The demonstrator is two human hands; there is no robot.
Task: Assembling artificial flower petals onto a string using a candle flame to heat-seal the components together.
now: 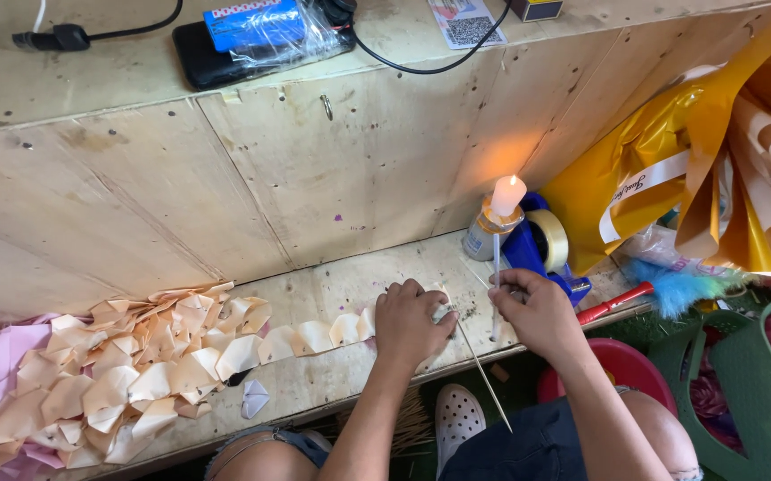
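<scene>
A: Head view, left hand (pixel 410 322)?
B: Closed on a folded peach petal (pixel 442 312), pressing it on the table (pixel 332 289), right of the petal row (pixel 314 337).
A: Right hand (pixel 539 312)?
B: Pinched shut on a thin stick (pixel 495 267) held upright near the lit candle (pixel 507 196); a second stick (pixel 483 374) slants toward the near edge.

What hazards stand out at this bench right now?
The lit candle burns close above the right hand, which holds a thin white stick; a burn seems possible. The gold foil wrapping and the peach folded petals lie on the same bench, so a tipped flame might catch them. The long skewer under the left hand points toward the person's legs.
</scene>
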